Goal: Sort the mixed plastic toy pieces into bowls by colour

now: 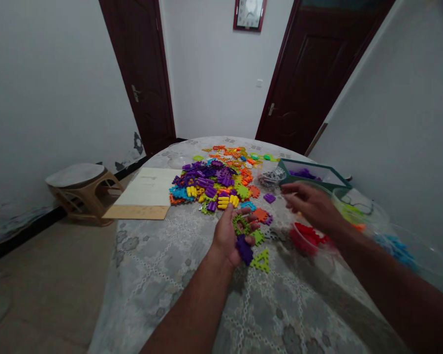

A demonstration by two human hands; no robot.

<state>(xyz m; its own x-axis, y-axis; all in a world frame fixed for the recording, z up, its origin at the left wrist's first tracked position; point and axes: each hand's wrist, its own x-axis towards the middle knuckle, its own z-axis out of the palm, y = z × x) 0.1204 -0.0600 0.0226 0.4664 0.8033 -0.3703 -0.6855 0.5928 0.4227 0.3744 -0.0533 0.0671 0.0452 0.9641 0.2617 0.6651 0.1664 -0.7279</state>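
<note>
My left hand (pixel 231 236) is palm up above the table, fingers curled around a green notched building piece (pixel 240 224) and a purple one (pixel 244 250). Just beyond the fingertips lies a mixed pile of plastic building pieces (pixel 206 179), purple, blue, yellow, green and orange. A green triangular piece (pixel 260 261) rests on the cloth right of this hand. My right hand (pixel 310 204), slightly blurred, hovers over the right side near clear tubs, its fingers stretched to the left with nothing visible in them. Below it stands a clear tub of red pieces (pixel 307 238).
A green-rimmed box (pixel 313 173) with purple pieces stands at the back right. Clear tubs at right hold blue pieces (pixel 396 248) and green ones (pixel 352 214). A pale sheet (pixel 142 187) lies at left on the patterned tablecloth (pixel 151 275). A stool (pixel 83 191) stands beside the table.
</note>
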